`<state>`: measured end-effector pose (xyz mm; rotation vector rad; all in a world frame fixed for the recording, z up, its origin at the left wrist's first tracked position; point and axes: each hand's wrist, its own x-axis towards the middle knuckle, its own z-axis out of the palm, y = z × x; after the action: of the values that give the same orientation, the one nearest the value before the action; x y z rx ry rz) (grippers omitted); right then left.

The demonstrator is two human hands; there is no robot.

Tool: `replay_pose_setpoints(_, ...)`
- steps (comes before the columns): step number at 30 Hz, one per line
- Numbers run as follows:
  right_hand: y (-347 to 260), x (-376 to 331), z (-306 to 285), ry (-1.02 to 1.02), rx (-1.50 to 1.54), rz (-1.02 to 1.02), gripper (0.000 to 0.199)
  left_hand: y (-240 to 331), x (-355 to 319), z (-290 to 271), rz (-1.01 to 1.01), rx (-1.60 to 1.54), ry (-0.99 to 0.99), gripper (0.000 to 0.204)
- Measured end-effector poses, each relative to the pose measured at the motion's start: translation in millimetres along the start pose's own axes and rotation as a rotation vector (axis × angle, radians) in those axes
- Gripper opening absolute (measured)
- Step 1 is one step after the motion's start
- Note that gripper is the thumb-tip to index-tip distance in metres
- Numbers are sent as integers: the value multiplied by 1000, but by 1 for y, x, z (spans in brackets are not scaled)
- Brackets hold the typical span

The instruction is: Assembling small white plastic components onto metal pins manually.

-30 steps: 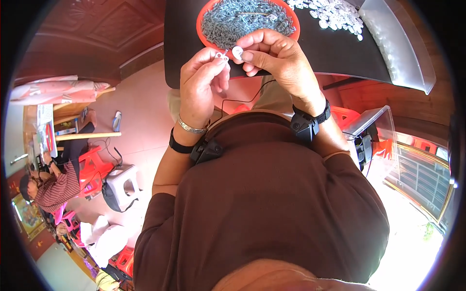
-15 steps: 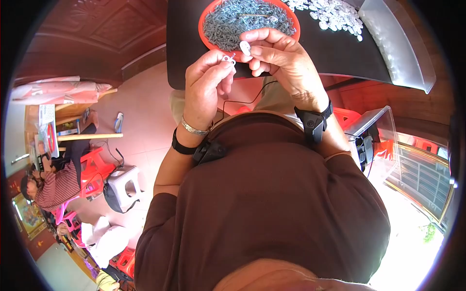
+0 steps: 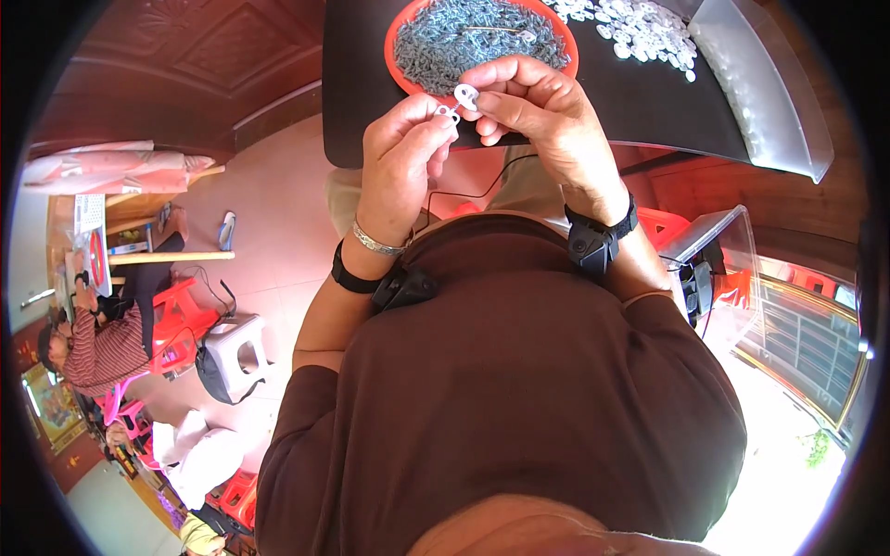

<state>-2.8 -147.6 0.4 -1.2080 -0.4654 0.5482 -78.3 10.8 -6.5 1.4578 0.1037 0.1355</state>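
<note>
My left hand (image 3: 397, 157) pinches a small white plastic piece with ring-like openings (image 3: 448, 116) between thumb and fingertips. A small round white plastic piece (image 3: 466, 94) sits in the fingertips of my right hand (image 3: 547, 116). A thin pin or screw seems to span the short gap between the two pieces; it is too small to make out clearly. Just beyond my fingers stands a round red-orange bowl (image 3: 390, 57) full of small grey-blue screw-like parts (image 3: 445, 51). A thin stick-like item (image 3: 496, 30) lies on top of those parts.
Many loose white pieces (image 3: 644, 32) lie on the black table (image 3: 357, 111), right of the bowl. Beside them is a translucent plastic bin (image 3: 769, 93). A person in a striped top (image 3: 111, 352) is far left, near red and grey stools (image 3: 236, 357).
My hands have come slightly closer, bringing the two white pieces nearly together. The round piece has turned so that its face shows more. The bowl appears shifted slightly right in the view.
</note>
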Motion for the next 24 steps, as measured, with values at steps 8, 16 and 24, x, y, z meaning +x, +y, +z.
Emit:
replay_pose_setpoints(8,3,-1,1,20,-68,-79,18,0,-2,1,-18,30,18,20)
replay_pose_setpoints(16,3,-2,1,18,-98,-64,18,0,-2,4,-34,47,35,20)
replay_pose_setpoints(24,5,-1,-1,34,-110,-79,18,-1,-1,4,-15,60,19,21)
